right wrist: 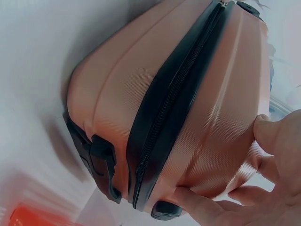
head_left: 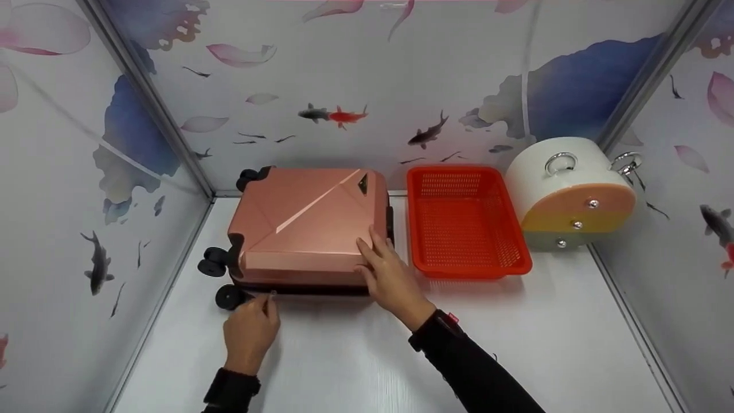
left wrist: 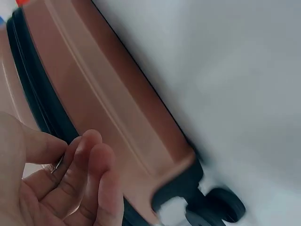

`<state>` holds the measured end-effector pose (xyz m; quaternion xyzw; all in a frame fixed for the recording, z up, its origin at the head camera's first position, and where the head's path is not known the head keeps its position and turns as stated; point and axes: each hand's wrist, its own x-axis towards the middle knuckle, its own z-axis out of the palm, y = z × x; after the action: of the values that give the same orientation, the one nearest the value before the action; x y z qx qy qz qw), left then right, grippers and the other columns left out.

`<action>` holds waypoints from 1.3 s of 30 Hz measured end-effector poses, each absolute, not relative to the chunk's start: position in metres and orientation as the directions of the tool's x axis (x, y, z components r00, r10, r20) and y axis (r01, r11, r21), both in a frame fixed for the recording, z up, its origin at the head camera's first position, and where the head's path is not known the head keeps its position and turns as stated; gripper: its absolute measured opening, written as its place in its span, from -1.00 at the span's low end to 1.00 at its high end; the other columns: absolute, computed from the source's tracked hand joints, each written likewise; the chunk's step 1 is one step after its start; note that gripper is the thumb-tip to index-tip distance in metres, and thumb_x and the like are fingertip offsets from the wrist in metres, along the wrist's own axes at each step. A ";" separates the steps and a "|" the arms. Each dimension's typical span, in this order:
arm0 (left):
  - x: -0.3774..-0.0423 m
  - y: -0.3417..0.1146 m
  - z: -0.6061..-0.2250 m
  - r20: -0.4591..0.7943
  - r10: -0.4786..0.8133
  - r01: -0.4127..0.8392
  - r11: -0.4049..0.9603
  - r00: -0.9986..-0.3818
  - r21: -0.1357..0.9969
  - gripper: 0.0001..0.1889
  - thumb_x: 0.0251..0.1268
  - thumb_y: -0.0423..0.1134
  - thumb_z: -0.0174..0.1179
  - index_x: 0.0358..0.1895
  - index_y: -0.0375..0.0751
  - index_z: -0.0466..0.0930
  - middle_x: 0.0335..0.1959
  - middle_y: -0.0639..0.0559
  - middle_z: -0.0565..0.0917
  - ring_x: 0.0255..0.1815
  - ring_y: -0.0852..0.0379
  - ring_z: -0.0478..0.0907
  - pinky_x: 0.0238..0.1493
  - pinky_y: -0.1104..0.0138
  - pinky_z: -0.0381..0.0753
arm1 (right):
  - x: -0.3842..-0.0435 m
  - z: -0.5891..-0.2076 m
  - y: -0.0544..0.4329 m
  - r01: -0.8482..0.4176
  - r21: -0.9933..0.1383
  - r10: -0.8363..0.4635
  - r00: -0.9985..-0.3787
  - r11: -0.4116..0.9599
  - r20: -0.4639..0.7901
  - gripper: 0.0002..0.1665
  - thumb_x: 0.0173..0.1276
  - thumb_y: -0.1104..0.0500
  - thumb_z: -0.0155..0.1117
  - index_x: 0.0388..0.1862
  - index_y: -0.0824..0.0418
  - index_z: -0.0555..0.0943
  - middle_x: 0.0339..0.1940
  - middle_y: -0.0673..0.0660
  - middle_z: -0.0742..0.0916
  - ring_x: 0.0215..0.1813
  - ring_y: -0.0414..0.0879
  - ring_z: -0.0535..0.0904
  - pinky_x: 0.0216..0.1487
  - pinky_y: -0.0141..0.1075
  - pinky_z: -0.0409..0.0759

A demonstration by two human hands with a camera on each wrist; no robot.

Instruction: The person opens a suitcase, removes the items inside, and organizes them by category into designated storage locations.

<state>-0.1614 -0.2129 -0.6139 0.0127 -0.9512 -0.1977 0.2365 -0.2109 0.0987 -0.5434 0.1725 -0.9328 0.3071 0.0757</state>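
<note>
A rose-pink hard-shell suitcase (head_left: 309,223) lies flat on the white table, its black wheels (head_left: 213,261) to the left. Along its near side runs a black zipper (right wrist: 164,108), closed over the stretch in the right wrist view. My left hand (head_left: 251,332) is at the near side by the front wheel, thumb and forefinger pinching a small metal zipper pull (left wrist: 57,165), mostly hidden by the fingers. With fingers spread, my right hand (head_left: 393,281) rests on the suitcase's near right corner, steadying contact at the top shell and edge.
Right of the suitcase stands a red plastic basket (head_left: 414,229). Beyond it is a white rounded box (head_left: 550,166) with coloured drawer fronts and metal rings. Walls printed with fish and petals enclose the table (head_left: 355,355) at the back and both sides.
</note>
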 end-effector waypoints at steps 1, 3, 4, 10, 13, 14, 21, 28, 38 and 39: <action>-0.163 -0.221 -0.613 0.435 -0.139 0.047 0.920 -0.889 0.389 -0.76 0.51 -0.25 0.27 -0.35 -0.24 0.80 -0.52 -0.23 0.75 -0.57 -0.26 0.69 -0.57 -0.14 0.59 | -0.211 -0.544 0.099 -0.369 -0.547 -0.276 -0.929 0.752 0.248 -0.22 0.67 -0.14 0.31 0.76 -0.07 0.38 0.88 0.15 0.24 0.71 0.50 0.34 0.57 0.41 0.43; -0.165 -0.236 -0.613 0.412 -0.184 0.002 0.912 -0.892 0.410 -0.73 0.55 -0.22 0.25 -0.31 -0.29 0.81 -0.50 -0.24 0.77 -0.57 -0.25 0.69 -0.56 -0.14 0.58 | -0.212 -0.544 0.101 -0.373 -0.543 -0.277 -0.927 0.752 0.253 -0.23 0.67 -0.14 0.31 0.76 -0.07 0.39 0.87 0.16 0.24 0.71 0.51 0.34 0.56 0.42 0.43; -0.167 -0.244 -0.613 0.402 -0.205 -0.019 0.907 -0.892 0.421 -0.72 0.56 -0.21 0.25 -0.31 -0.30 0.81 -0.50 -0.25 0.77 -0.56 -0.25 0.69 -0.56 -0.13 0.58 | -0.212 -0.544 0.101 -0.374 -0.544 -0.277 -0.926 0.751 0.256 -0.23 0.68 -0.14 0.31 0.76 -0.06 0.39 0.87 0.16 0.25 0.71 0.52 0.34 0.56 0.42 0.44; -0.173 -0.276 -0.615 0.355 -0.321 -0.111 0.858 -0.878 0.501 -0.67 0.62 -0.13 0.25 -0.14 -0.34 0.85 -0.38 -0.34 0.82 -0.43 -0.37 0.76 -0.48 -0.19 0.61 | -0.214 -0.545 0.103 -0.365 -0.546 -0.270 -0.930 0.754 0.249 -0.23 0.68 -0.14 0.30 0.76 -0.08 0.38 0.88 0.14 0.24 0.72 0.48 0.33 0.57 0.39 0.44; -0.176 -0.279 -0.616 0.327 -0.358 -0.146 0.837 -0.875 0.527 -0.65 0.65 -0.11 0.21 -0.10 -0.34 0.86 -0.30 -0.38 0.84 -0.36 -0.43 0.77 -0.42 -0.24 0.63 | -0.213 -0.546 0.103 -0.362 -0.542 -0.266 -0.931 0.758 0.250 -0.23 0.68 -0.13 0.31 0.76 -0.08 0.38 0.88 0.13 0.25 0.72 0.47 0.34 0.55 0.39 0.47; -0.177 -0.279 -0.617 0.315 -0.360 -0.152 0.834 -0.878 0.530 -0.64 0.66 -0.11 0.20 -0.10 -0.34 0.85 -0.29 -0.40 0.84 -0.36 -0.43 0.77 -0.42 -0.25 0.64 | -0.212 -0.547 0.103 -0.364 -0.543 -0.263 -0.930 0.757 0.255 -0.23 0.67 -0.13 0.31 0.76 -0.08 0.38 0.87 0.13 0.25 0.72 0.48 0.34 0.54 0.38 0.48; -0.160 -0.270 -0.587 0.285 -0.306 -0.168 0.891 -0.908 0.422 -0.59 0.67 -0.17 0.15 -0.14 -0.49 0.82 -0.44 -0.45 0.77 -0.53 -0.38 0.71 -0.61 -0.13 0.55 | -0.208 -0.550 0.094 -0.387 -0.560 -0.271 -0.920 0.732 0.282 -0.24 0.72 -0.10 0.27 0.78 -0.04 0.35 0.89 0.15 0.22 0.75 0.50 0.27 0.52 0.47 0.44; -0.169 -0.239 -0.543 0.581 -0.131 0.131 0.913 -0.803 0.387 -0.69 0.59 -0.18 0.32 0.04 -0.41 0.83 -0.26 -0.27 0.82 -0.29 -0.23 0.69 -0.35 -0.03 0.67 | -0.195 -0.540 0.083 -0.318 -0.517 -0.207 -0.943 0.795 0.260 -0.27 0.75 -0.08 0.22 0.78 0.02 0.35 0.89 0.16 0.19 0.81 0.47 0.14 0.49 0.43 0.51; -0.204 -0.220 -0.557 0.438 -0.063 0.136 0.903 -0.897 0.408 -0.26 0.65 0.17 0.24 0.65 -0.23 0.43 0.72 -0.40 0.31 0.68 -0.55 0.24 0.64 -0.48 0.15 | -0.192 -0.554 0.078 -0.350 -0.373 -0.231 -0.916 0.860 0.327 -0.30 0.77 0.04 0.20 0.78 0.04 0.34 0.87 0.17 0.25 0.81 0.40 0.22 0.53 0.16 0.60; -0.202 -0.218 -0.556 0.440 -0.068 0.130 0.905 -0.895 0.406 -0.24 0.63 0.19 0.27 0.65 -0.22 0.43 0.72 -0.40 0.32 0.65 -0.56 0.27 0.62 -0.49 0.16 | -0.195 -0.553 0.079 -0.350 -0.379 -0.230 -0.917 0.857 0.326 -0.30 0.76 0.07 0.20 0.78 0.05 0.34 0.87 0.18 0.24 0.81 0.40 0.21 0.53 0.16 0.59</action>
<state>-0.2023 -0.2178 -0.5562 -0.0163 -0.9488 -0.2176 0.2283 -0.1950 0.0789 -0.5530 0.1519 -0.9539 0.2202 0.1359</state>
